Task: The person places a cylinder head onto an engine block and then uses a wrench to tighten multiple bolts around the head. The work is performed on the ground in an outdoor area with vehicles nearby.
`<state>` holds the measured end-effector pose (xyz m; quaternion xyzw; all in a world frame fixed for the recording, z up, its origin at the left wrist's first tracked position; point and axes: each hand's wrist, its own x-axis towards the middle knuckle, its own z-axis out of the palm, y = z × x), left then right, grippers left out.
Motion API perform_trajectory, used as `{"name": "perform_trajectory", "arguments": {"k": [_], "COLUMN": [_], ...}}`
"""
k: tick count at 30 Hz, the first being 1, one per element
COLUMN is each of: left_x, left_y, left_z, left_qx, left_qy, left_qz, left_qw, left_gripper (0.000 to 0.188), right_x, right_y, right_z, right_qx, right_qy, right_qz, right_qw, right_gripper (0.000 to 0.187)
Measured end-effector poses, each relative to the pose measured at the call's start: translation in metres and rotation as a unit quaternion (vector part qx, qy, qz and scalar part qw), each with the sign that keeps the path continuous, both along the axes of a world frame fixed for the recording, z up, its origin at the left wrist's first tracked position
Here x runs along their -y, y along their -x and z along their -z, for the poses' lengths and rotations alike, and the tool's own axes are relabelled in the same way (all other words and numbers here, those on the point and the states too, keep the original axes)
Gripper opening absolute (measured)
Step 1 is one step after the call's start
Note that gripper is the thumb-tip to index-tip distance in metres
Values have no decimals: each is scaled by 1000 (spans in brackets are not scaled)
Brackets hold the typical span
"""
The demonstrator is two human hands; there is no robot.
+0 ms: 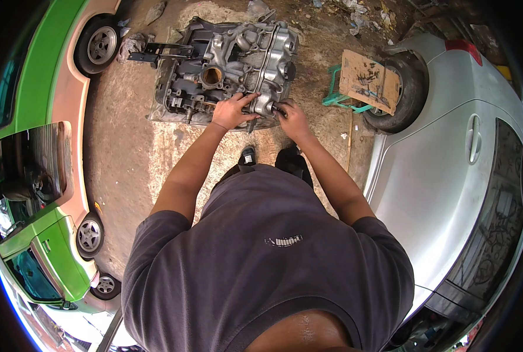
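Note:
A large metal engine (232,64) lies on the ground ahead of me, with a silvery ribbed cover (271,61) along its right side and a round opening (212,76) near its middle. My left hand (231,112) rests on the engine's near edge, its fingers and thumb spread apart around the near end of that cover. At the near right corner my right hand (294,121) is closed, its fingertips pinched at a small dark part against the cover's end. What exactly the fingertips grip is too small to make out.
On my right, a green stool (333,88) carries a cardboard sheet (362,73) with several small tools and parts, beside a silver car (432,152). A green and tan vehicle (62,88) stands on the left. Litter (361,17) lies on the far ground.

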<state>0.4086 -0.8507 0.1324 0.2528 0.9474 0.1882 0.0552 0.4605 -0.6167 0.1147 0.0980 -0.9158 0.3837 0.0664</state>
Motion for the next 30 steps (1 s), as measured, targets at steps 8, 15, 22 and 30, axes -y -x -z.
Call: {"name": "perform_trajectory", "arguments": {"k": [8, 15, 22, 30], "left_x": [-1, 0, 1, 1], "left_y": [1, 0, 0, 1], "left_z": [0, 1, 2, 5], "left_qx": [-6, -15, -16, -24], "left_qy": [6, -14, -13, -18], "left_qz": [2, 3, 3, 7], "left_qw": [1000, 1000, 1000, 1000], "left_gripper": [77, 76, 75, 75], "right_x": [-5, -8, -9, -8], "right_y": [3, -2, 1, 1], "right_z": [-5, -4, -3, 0], "right_qx": [7, -4, -12, 16], "right_qy": [-35, -32, 8, -8], "right_qz": [-20, -13, -12, -13], "right_qw": [999, 999, 1000, 1000], "right_gripper": [23, 24, 25, 25]}}
